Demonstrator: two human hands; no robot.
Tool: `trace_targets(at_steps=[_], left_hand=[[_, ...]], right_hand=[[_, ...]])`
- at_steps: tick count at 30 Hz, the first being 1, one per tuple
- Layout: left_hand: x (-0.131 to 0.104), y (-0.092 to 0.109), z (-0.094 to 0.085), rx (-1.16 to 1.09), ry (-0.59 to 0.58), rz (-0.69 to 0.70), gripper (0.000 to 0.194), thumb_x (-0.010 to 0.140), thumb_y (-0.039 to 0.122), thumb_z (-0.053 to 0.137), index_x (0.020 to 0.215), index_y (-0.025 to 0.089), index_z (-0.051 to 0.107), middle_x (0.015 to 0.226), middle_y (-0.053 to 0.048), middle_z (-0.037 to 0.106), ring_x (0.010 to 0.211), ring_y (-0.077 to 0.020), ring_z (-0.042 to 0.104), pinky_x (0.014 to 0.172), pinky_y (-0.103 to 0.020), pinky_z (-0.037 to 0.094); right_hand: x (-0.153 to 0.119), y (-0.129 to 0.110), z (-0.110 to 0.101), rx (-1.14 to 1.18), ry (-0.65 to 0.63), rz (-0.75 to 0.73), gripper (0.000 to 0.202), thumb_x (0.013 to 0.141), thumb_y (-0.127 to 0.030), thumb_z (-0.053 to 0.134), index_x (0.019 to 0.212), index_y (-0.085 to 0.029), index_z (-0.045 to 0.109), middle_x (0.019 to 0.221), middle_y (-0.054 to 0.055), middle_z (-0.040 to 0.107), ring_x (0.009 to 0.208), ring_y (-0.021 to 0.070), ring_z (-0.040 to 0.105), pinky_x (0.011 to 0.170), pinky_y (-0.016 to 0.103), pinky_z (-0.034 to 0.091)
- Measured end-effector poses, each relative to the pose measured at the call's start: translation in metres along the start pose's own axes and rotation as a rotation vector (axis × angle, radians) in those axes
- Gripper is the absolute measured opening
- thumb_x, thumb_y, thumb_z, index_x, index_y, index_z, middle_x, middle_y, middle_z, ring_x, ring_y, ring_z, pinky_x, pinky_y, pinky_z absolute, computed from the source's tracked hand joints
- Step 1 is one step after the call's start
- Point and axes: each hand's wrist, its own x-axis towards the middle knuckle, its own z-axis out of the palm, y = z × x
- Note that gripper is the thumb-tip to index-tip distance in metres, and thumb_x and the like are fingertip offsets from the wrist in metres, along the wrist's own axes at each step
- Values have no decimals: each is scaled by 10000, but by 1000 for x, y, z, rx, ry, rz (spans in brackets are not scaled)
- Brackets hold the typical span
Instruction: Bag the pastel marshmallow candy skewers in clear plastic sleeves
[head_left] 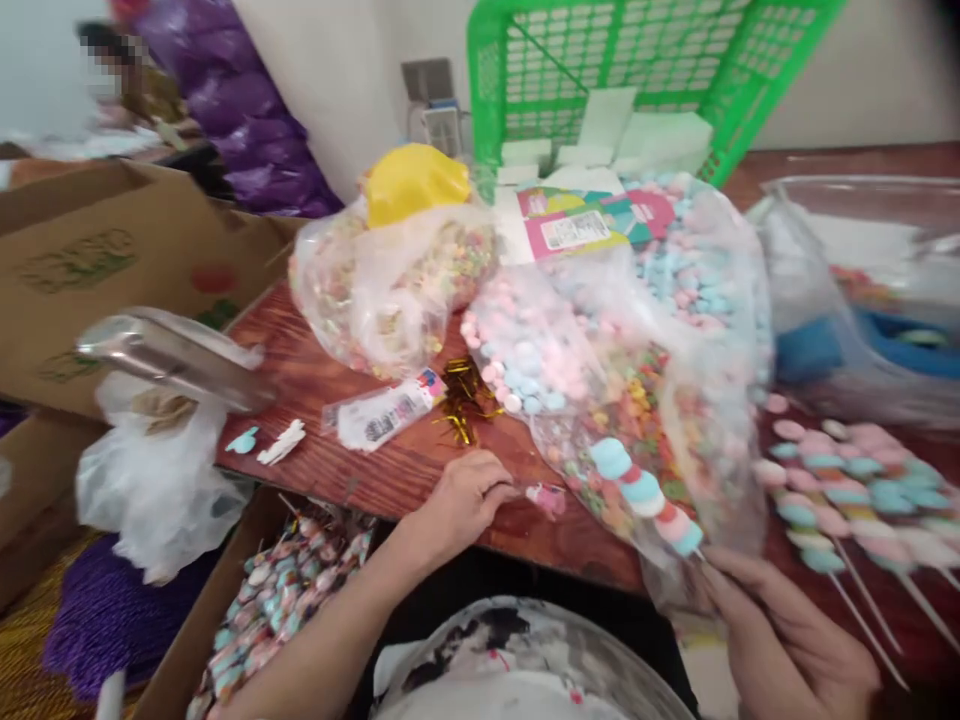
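Observation:
My right hand pinches the stick of a marshmallow skewer, which tilts up to the left with blue, white, pink and red pieces on it. Over the table's front edge, my left hand has its fingertips pressed together. A small pink piece with a printed end lies right beside those fingertips; whether they grip it, I cannot tell. Behind the skewer, a clear bag of orange and green gummy pieces lies on the table. Several finished marshmallow skewers rest at the right, slightly blurred.
Bags of marshmallows and colourful candy fill the back, before a green basket. Gold ties and a packet of printed bags lie mid-table. A box of wrapped skewers stands below left; a metal cylinder is at left.

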Motion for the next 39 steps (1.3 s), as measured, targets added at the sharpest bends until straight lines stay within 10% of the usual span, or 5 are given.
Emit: trace_targets(at_steps=[4, 19, 39], left_hand=[[-4, -4, 23, -46, -30, 4, 231, 924, 226, 509, 837, 171, 716, 798, -60, 667, 741, -141, 596, 713, -262, 461], [1, 0, 19, -107, 17, -58, 235, 894, 252, 540, 747, 158, 698, 720, -46, 629, 673, -132, 579, 656, -250, 450], [-7, -11, 24, -21, 31, 121, 167, 915, 171, 524, 850, 157, 677, 805, -52, 648, 727, -123, 591, 673, -231, 466]], right_hand=[[1, -1, -15, 17, 16, -16, 151, 802, -247, 665, 921, -177, 726, 692, 7, 693, 558, 129, 641, 555, 174, 537], [26, 0, -19, -137, -247, -621, 285, 843, -62, 541, 1072, -197, 646, 834, 36, 731, 694, 144, 706, 618, 202, 558], [25, -18, -28, -413, -397, -794, 295, 866, -21, 437, 1085, -129, 603, 834, 90, 668, 727, 174, 650, 619, 273, 506]])
